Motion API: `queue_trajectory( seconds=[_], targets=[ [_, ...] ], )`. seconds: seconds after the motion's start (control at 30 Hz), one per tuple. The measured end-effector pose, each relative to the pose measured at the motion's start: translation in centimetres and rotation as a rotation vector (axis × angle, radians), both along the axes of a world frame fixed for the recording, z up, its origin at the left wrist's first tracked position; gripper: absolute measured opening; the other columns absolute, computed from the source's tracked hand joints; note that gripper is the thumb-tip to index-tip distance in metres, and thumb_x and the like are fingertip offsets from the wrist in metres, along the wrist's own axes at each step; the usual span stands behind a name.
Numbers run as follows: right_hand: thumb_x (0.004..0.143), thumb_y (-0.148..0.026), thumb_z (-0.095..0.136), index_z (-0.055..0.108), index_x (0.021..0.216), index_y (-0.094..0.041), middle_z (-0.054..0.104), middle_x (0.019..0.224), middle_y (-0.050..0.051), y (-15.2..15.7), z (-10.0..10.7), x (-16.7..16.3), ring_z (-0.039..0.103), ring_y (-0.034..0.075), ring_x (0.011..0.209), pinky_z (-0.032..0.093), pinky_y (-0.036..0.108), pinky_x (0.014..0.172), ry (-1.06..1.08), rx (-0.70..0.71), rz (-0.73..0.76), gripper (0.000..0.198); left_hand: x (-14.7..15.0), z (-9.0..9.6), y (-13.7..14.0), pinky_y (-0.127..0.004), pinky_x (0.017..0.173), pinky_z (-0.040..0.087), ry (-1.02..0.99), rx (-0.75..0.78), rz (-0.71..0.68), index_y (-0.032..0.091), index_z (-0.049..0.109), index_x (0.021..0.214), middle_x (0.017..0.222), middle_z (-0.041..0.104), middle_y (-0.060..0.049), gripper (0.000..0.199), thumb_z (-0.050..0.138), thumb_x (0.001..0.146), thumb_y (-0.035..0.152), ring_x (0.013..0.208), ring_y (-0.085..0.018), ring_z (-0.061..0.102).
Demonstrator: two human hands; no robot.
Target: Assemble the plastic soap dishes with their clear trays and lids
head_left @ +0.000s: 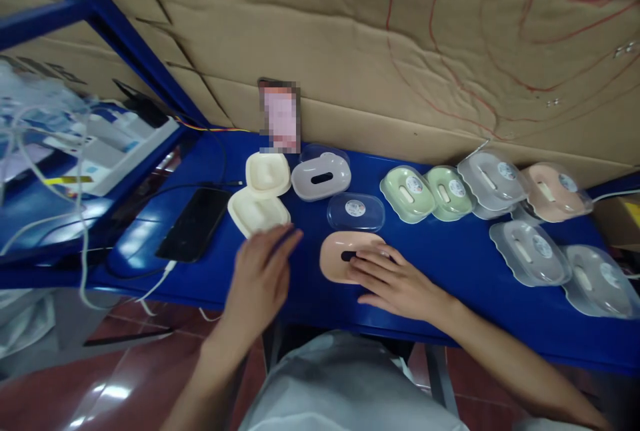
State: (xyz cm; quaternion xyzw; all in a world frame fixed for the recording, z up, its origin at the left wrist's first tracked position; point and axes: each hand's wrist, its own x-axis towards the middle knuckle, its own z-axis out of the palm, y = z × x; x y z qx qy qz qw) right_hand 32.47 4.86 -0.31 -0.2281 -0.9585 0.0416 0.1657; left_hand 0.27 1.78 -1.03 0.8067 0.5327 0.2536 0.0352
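My right hand (393, 281) lies over the right part of a peach oval soap-dish tray (334, 259) with a dark slot; its fingers are extended on top. My left hand (257, 277), slightly blurred, is held with fingers stretched out at the lower edge of a cream tray (253, 211). Whether it touches that tray I cannot tell. Another cream tray (267, 174) overlaps it behind. Just beyond the peach tray lies a clear lid (356, 212) with a round label. A grey slotted tray (305, 181) sits further back, partly over another clear lid (323, 149).
On the right of the blue table (425, 251) stand several lidded dishes: green (409, 197), grey (493, 181) and peach (560, 194). A black phone (195, 224) with cables lies left. A pixelated upright screen (281, 116) leans against the cardboard wall (325, 37).
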Motion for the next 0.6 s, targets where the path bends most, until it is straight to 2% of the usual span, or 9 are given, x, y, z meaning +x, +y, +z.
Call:
queue_trajectory(
  seconds=[0.07, 0.13, 0.2, 0.27, 0.37, 0.5, 0.6],
  targets=[
    [0.106, -0.031, 0.065, 0.066, 0.142, -0.018, 0.074, 0.140, 0.009, -0.1, 0.0, -0.3, 0.065, 0.023, 0.134, 0.043, 0.046, 0.123, 0.012, 0.052, -0.005, 0.038, -2.3, -0.1, 1.0, -0.069, 0.128, 0.029, 0.082, -0.005, 0.164, 0.024, 0.053, 0.157, 0.157, 0.059, -0.016, 0.053, 0.048, 0.104, 0.019, 0.150, -0.037, 0.051],
    [0.106, -0.024, 0.064, 0.068, 0.138, -0.019, 0.077, 0.132, 0.008, -0.1, 0.5, -0.4, 0.070, 0.021, 0.122, 0.046, 0.043, 0.117, 0.047, 0.094, -0.033, 0.032, -3.5, 0.3, 1.1, -0.070, 0.128, 0.025, 0.150, 0.000, 0.201, 0.021, 0.058, 0.152, 0.151, 0.065, -0.016, 0.047, 0.046, 0.107, 0.022, 0.145, -0.037, 0.057],
    [0.105, -0.023, 0.065, 0.068, 0.137, -0.018, 0.079, 0.127, 0.008, 0.0, 1.1, -0.5, 0.073, 0.021, 0.114, 0.051, 0.040, 0.108, 0.103, 0.112, -0.072, 0.033, -3.0, 1.1, 0.3, -0.061, 0.124, 0.036, 0.146, 0.042, 0.154, 0.022, 0.065, 0.144, 0.137, 0.074, -0.014, 0.040, 0.048, 0.108, 0.023, 0.129, -0.033, 0.068],
    [0.105, -0.024, 0.065, 0.066, 0.139, -0.018, 0.079, 0.125, 0.010, 0.1, 1.6, -0.4, 0.074, 0.022, 0.111, 0.053, 0.039, 0.099, 0.181, 0.088, -0.126, 0.035, -1.2, 2.0, -1.1, -0.050, 0.111, 0.050, 0.084, 0.088, 0.063, 0.023, 0.069, 0.138, 0.125, 0.079, -0.012, 0.036, 0.050, 0.107, 0.021, 0.115, -0.028, 0.075],
    [0.104, -0.024, 0.064, 0.062, 0.143, -0.018, 0.079, 0.127, 0.012, 0.0, 1.5, -0.2, 0.074, 0.023, 0.115, 0.054, 0.039, 0.096, 0.262, 0.016, -0.205, 0.039, 2.6, 2.4, -3.5, -0.039, 0.096, 0.059, -0.012, 0.076, -0.117, 0.023, 0.067, 0.138, 0.126, 0.079, -0.011, 0.039, 0.050, 0.105, 0.011, 0.111, -0.023, 0.076],
    [0.106, -0.025, 0.063, 0.058, 0.148, -0.018, 0.076, 0.133, 0.012, -0.2, 0.8, 0.0, 0.071, 0.024, 0.124, 0.050, 0.041, 0.105, 0.179, -0.007, -0.199, 0.043, 5.5, 0.9, -5.3, -0.041, 0.105, 0.060, -0.041, 0.015, -0.305, 0.024, 0.059, 0.151, 0.152, 0.064, -0.015, 0.059, 0.051, 0.098, -0.001, 0.135, -0.026, 0.065],
    [0.107, -0.036, 0.063, 0.057, 0.150, -0.017, 0.071, 0.143, 0.012, -0.7, 0.7, -0.6, 0.067, 0.026, 0.130, 0.046, 0.045, 0.112, 0.044, -0.005, -0.183, 0.047, 5.1, 0.0, -4.5, -0.052, 0.113, 0.055, 0.031, 0.041, -0.231, 0.029, 0.058, 0.153, 0.159, 0.057, -0.017, 0.063, 0.059, 0.097, 0.002, 0.145, -0.032, 0.058]
  ],
)
